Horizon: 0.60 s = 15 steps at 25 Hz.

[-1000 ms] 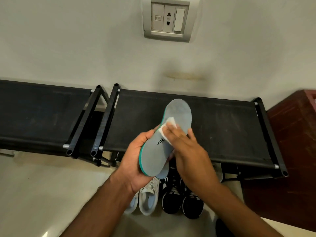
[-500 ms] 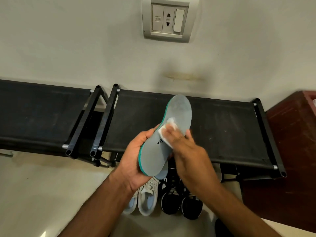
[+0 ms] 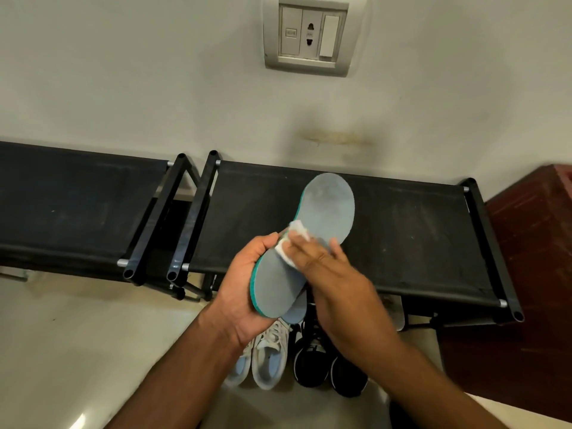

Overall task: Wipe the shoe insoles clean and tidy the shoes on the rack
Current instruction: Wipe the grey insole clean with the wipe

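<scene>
Grey insole (image 3: 315, 230) with a teal edge is held in the air above the front rail of the right-hand shoe rack (image 3: 402, 243), toe end pointing up and away toward the wall, heel end low and near the person. A second, paler insole (image 3: 296, 311) shows just behind its heel end; how it is supported cannot be told.

Left hand (image 3: 244, 292) grips the heel half from the left side, palm under the edge, thumb tip up on the rim near the middle. Right hand (image 3: 334, 283) lies across the middle of the grey face, fingers straight, pressing a small white wipe (image 3: 292, 246) flat onto it. Wipe sits partly under the fingers, with its white edge showing at the insole's left rim.

Below the hands, on the floor: a pair of white and light-blue sneakers (image 3: 266, 357) and, just to their right, a pair of black sneakers (image 3: 322, 363).

A second black rack (image 3: 71, 205) stands to the left, close beside the first. Wall socket plate (image 3: 308, 34) above. Dark red cabinet (image 3: 526, 289) at right.
</scene>
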Each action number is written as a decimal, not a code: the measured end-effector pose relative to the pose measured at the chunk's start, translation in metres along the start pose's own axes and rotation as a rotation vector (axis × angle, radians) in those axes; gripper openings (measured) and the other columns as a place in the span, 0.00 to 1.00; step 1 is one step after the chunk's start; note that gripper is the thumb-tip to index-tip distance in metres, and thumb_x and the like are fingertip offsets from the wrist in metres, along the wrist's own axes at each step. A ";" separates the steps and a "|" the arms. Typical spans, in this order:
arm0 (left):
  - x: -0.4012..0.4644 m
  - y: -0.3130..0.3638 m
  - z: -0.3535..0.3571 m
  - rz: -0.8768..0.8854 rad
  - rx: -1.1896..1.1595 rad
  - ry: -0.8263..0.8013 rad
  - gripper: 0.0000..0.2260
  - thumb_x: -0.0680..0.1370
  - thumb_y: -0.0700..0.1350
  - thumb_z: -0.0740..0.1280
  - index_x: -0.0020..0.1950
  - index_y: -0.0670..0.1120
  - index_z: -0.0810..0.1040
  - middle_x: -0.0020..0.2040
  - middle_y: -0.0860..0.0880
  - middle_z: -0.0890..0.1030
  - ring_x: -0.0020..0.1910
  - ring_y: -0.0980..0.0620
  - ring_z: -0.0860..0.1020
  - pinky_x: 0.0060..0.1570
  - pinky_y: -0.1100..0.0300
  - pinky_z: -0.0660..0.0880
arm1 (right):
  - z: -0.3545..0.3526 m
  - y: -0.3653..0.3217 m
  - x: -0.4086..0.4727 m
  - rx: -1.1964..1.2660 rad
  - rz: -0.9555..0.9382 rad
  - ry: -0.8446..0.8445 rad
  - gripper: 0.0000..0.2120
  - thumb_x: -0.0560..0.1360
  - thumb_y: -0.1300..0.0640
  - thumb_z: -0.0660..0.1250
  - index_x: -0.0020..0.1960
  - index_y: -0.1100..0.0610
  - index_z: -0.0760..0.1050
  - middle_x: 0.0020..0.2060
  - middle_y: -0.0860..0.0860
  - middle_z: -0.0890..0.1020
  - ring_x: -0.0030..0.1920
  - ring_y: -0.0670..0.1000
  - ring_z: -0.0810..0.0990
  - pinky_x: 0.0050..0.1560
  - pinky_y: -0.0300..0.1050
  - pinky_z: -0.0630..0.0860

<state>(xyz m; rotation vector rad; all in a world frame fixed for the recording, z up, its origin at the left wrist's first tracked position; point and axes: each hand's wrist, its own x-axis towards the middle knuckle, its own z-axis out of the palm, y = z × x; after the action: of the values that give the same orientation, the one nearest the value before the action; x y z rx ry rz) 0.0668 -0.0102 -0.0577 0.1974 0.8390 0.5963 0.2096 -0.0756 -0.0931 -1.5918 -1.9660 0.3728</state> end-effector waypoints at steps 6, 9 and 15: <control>0.001 0.000 -0.002 -0.011 0.010 0.022 0.19 0.77 0.52 0.63 0.52 0.39 0.85 0.47 0.40 0.84 0.43 0.45 0.83 0.44 0.56 0.81 | 0.002 -0.020 -0.007 0.035 0.032 -0.037 0.37 0.75 0.71 0.66 0.76 0.45 0.59 0.74 0.41 0.59 0.77 0.47 0.54 0.71 0.59 0.61; 0.003 0.004 -0.004 0.022 -0.014 0.019 0.18 0.77 0.51 0.62 0.47 0.40 0.87 0.45 0.40 0.84 0.41 0.46 0.83 0.42 0.56 0.82 | 0.003 0.005 -0.004 -0.056 -0.033 -0.034 0.40 0.71 0.74 0.67 0.77 0.48 0.60 0.75 0.44 0.61 0.76 0.51 0.60 0.74 0.57 0.59; 0.003 0.009 -0.005 0.005 -0.033 0.050 0.19 0.76 0.51 0.63 0.55 0.38 0.84 0.50 0.39 0.83 0.47 0.44 0.81 0.47 0.53 0.81 | 0.008 -0.021 -0.015 -0.006 -0.089 -0.115 0.42 0.68 0.75 0.71 0.76 0.51 0.61 0.75 0.47 0.63 0.76 0.51 0.60 0.74 0.56 0.59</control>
<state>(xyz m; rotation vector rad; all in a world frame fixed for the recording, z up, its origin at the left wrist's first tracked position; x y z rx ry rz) 0.0607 -0.0018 -0.0597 0.1551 0.8768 0.6218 0.1906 -0.0943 -0.0917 -1.5112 -2.1179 0.4314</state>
